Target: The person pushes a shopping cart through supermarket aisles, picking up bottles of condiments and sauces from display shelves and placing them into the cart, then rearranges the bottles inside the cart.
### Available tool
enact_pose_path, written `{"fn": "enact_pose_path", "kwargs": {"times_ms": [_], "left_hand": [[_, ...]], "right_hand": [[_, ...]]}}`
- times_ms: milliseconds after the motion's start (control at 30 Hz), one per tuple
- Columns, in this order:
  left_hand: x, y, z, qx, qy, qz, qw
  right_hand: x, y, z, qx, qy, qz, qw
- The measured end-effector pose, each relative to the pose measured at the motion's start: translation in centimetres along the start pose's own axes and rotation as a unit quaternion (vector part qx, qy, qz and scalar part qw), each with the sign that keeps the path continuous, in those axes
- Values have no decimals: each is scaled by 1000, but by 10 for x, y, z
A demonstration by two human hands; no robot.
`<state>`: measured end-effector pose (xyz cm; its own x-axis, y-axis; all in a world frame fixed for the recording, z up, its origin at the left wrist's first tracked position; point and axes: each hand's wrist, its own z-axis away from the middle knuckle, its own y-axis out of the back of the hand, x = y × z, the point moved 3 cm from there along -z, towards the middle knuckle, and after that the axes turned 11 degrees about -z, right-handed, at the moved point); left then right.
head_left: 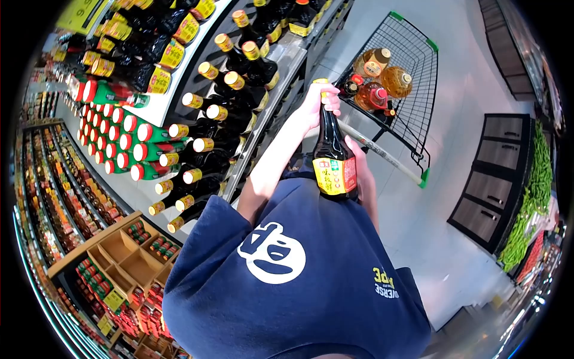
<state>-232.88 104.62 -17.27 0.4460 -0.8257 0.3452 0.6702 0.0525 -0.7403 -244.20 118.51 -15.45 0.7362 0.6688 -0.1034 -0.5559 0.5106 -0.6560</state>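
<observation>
In front of my chest is a dark soy sauce bottle with a yellow cap and a yellow and red label. My left hand wraps round its neck just below the cap. Lower down, my right hand holds the side of the bottle near the label, its other fingers hidden behind the glass. Just beyond the bottle stands a wire shopping cart with green corners and a grey handle. Inside it are several bottles, among them a large jug of amber liquid and a red-capped bottle.
On my left, a shelf carries rows of dark yellow-capped bottles. Green red-capped bottles and a wooden display rack stand farther left. Dark drawer cabinets with green vegetables line the right, across grey floor.
</observation>
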Motion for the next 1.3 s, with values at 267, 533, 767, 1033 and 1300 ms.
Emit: {"fn": "enact_pose_path", "kwargs": {"times_ms": [267,533,767,1033,1300], "left_hand": [[-40,-42,-46,-34,67,10,997],[-117,-106,-113,-88,172,24,981],[-178,-165,-155,-108,225,-10,968],[-217,-191,-176,-90,246,-25,965],[-212,-198,-188,-132,248,-12,960]], "right_hand": [[-32,34,34,-17,16,-71,997],[-78,108,81,-7,120,-46,992],[-107,173,114,-2,140,-66,988],[-121,205,136,-2,162,-119,980],[-138,210,134,-44,178,-78,980]]}}
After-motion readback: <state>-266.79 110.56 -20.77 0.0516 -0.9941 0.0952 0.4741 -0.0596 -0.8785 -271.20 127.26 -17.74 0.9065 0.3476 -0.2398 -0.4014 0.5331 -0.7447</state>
